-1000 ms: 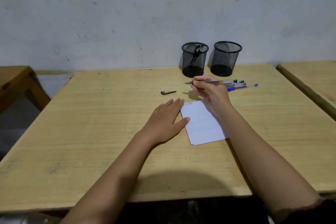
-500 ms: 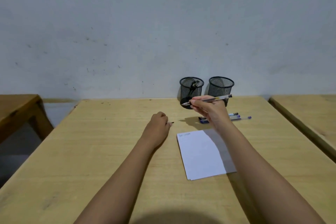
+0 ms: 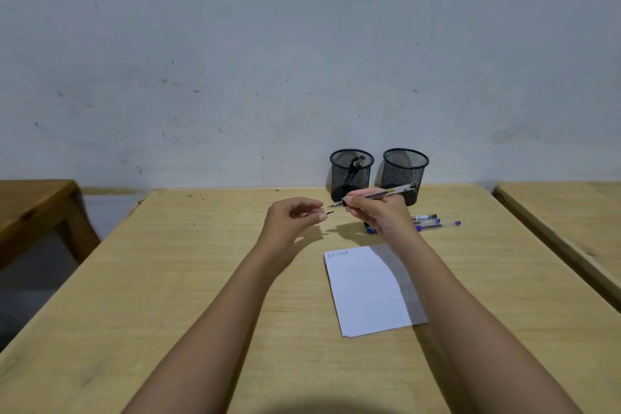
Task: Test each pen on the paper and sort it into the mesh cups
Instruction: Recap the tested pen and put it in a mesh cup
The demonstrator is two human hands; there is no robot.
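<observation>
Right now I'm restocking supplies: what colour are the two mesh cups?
Black, both mesh cups; head view.

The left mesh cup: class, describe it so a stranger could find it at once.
Look along the wooden table's far edge by the grey wall, where two black mesh cups stand. Take the left mesh cup. Unlike the right mesh cup, it already has a dark pen inside.

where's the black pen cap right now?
In the head view, the small black pen cap is pinched in the left hand, raised above the wooden table just left of the tip of the uncapped pen held by the right hand.
</observation>
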